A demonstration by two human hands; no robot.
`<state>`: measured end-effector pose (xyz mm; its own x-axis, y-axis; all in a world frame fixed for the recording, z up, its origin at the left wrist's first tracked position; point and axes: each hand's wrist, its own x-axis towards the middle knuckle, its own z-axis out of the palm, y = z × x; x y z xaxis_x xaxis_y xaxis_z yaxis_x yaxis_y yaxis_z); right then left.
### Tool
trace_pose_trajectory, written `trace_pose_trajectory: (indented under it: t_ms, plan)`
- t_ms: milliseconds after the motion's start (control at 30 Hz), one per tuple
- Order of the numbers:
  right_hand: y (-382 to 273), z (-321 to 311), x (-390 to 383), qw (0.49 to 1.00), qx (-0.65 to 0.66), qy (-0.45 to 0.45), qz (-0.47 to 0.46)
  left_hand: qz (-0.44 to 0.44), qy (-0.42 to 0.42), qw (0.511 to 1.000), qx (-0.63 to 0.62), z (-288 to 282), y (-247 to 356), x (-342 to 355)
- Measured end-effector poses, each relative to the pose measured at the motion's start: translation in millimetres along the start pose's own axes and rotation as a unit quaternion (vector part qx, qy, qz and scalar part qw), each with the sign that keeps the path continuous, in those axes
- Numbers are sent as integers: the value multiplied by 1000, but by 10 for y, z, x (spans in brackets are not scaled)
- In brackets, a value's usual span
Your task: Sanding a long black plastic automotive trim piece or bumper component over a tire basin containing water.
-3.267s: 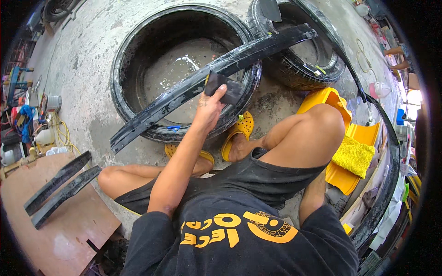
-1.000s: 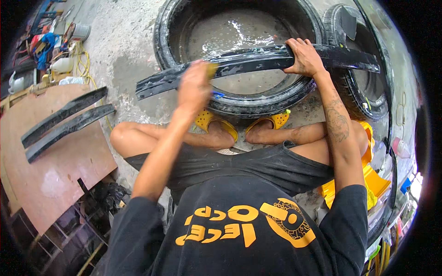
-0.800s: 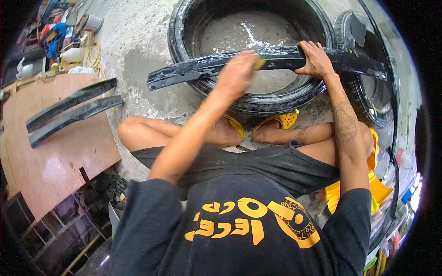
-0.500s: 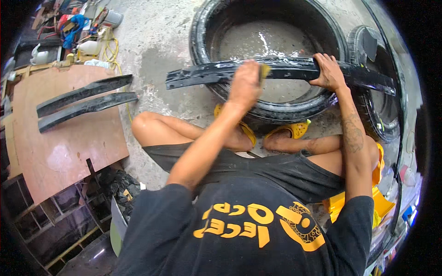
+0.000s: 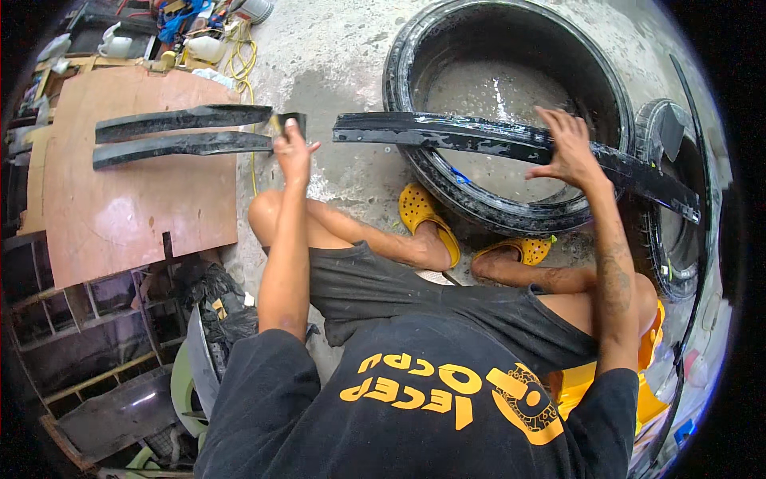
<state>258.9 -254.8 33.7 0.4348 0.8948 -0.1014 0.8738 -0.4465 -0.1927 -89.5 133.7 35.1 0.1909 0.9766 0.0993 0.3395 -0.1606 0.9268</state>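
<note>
My left hand [image 5: 293,156] is closed on a dark and yellow flat pad [image 5: 281,123], beside the near ends of two black curved strips [image 5: 175,144] lying on a wooden board [image 5: 132,223]. My right hand [image 5: 569,152] has its fingers spread at a wet, streaked black long strip [image 5: 423,132], fingertips above it and thumb below; I cannot tell whether it touches. That strip lies across a large tyre [image 5: 419,180] with water inside and reaches over a second tyre [image 5: 670,255] at the right.
A yellow cord [image 5: 254,176] runs along the concrete floor [image 5: 319,80]. Jugs [image 5: 205,49] and tools lie at the back left. Metal frames [image 5: 72,319] and black plastic [image 5: 219,299] are at the lower left. Yellow pieces [image 5: 650,343] and a long thin strip [image 5: 704,199] are at the right.
My left hand has left the long strip with the pad and moved left toward the board. My right hand's grip has loosened, its fingers now spread. The view has turned leftward.
</note>
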Motion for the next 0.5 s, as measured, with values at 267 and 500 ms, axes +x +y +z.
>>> trace_pose_trajectory:
  t_ms: [267, 500]
  plan:
    - [-361, 453, 395, 996, 74, -6, -40, 340, -179, 838, 388, 1063, -195, -1111]
    - [-441, 373, 428, 995, 83, 26, -37, 313, -172, 852, 382, 1145, -102, -871]
